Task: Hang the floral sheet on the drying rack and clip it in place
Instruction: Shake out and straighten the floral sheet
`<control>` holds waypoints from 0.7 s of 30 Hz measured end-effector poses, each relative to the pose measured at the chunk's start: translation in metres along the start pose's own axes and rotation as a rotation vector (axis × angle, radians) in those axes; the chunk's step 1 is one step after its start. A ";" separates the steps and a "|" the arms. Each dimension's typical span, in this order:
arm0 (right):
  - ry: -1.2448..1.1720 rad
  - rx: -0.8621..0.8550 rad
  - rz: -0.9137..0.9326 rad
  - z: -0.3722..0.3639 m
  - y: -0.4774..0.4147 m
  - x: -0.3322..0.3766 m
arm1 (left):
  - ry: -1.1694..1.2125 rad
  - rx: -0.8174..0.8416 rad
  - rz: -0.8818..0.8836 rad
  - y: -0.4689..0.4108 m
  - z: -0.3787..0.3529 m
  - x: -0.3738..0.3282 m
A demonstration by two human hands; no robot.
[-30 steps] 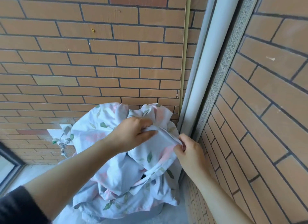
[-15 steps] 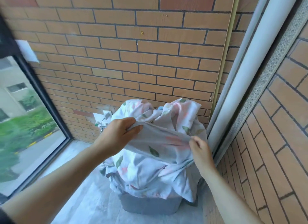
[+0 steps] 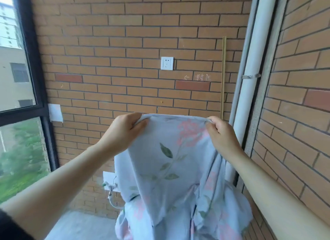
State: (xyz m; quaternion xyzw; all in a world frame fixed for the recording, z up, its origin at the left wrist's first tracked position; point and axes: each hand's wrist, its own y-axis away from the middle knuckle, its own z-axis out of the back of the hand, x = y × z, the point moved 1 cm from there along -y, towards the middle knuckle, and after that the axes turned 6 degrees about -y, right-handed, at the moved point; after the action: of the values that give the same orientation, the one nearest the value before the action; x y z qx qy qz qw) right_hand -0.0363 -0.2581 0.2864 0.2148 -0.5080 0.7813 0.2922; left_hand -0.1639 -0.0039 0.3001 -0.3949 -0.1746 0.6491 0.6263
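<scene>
Floral sheet top edge pinched, fingers curled: L hand at 9 o'clock, R hand at 3; lifted higher vs 0.5 s ago.

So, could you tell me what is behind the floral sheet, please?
Behind the sheet stands the brick wall; a cord shows past its left edge. The lower wall and whatever the sheet's bottom rests on are covered.
</scene>
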 end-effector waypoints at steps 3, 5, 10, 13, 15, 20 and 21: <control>0.034 -0.028 0.052 0.000 0.003 0.048 | 0.034 -0.051 -0.012 0.008 0.045 0.000; 0.060 -0.043 0.070 0.003 0.003 0.073 | 0.049 -0.074 -0.011 0.011 0.066 -0.003; 0.110 -0.080 0.140 0.023 0.005 0.114 | 0.082 -0.101 -0.017 0.012 0.103 -0.025; 0.131 -0.089 0.170 0.042 0.004 0.126 | 0.074 -0.127 -0.023 0.010 0.116 -0.044; 0.158 -0.090 0.194 0.056 0.002 0.132 | 0.070 -0.133 -0.016 0.009 0.119 -0.056; 0.208 -0.117 0.297 0.093 -0.007 0.154 | 0.047 -0.196 -0.030 0.000 0.130 -0.083; 0.214 -0.132 0.309 0.100 -0.010 0.157 | 0.031 -0.222 -0.045 -0.004 0.136 -0.091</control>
State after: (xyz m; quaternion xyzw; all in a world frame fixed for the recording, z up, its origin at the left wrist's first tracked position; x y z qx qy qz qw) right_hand -0.1410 -0.3095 0.4318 0.0306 -0.5513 0.8001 0.2346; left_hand -0.2695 -0.0540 0.4146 -0.4677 -0.2444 0.6055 0.5958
